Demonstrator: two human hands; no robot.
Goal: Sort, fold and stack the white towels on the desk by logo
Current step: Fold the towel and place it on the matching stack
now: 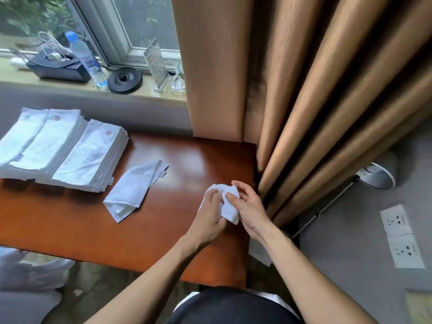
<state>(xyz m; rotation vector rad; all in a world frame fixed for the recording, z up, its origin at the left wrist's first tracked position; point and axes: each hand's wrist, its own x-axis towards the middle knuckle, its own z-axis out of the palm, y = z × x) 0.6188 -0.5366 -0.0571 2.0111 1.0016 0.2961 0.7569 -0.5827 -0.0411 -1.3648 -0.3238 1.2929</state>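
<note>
place: hotel room | evidence: kettle base [125,79], acrylic card stand [156,64], curtains [304,90], logo towel stacks [58,146]

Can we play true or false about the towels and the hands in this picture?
1. The left hand and the right hand both hold one bunched towel. True.
2. The folded stacks sit on the right side of the desk. False: they sit on its left side.
3. A loose towel lies on the desk between the folded stacks and the hands. True.
4. The water bottle stands on the desk. False: it stands on the windowsill.
5. Some stacked towels show red logos. True.
</note>
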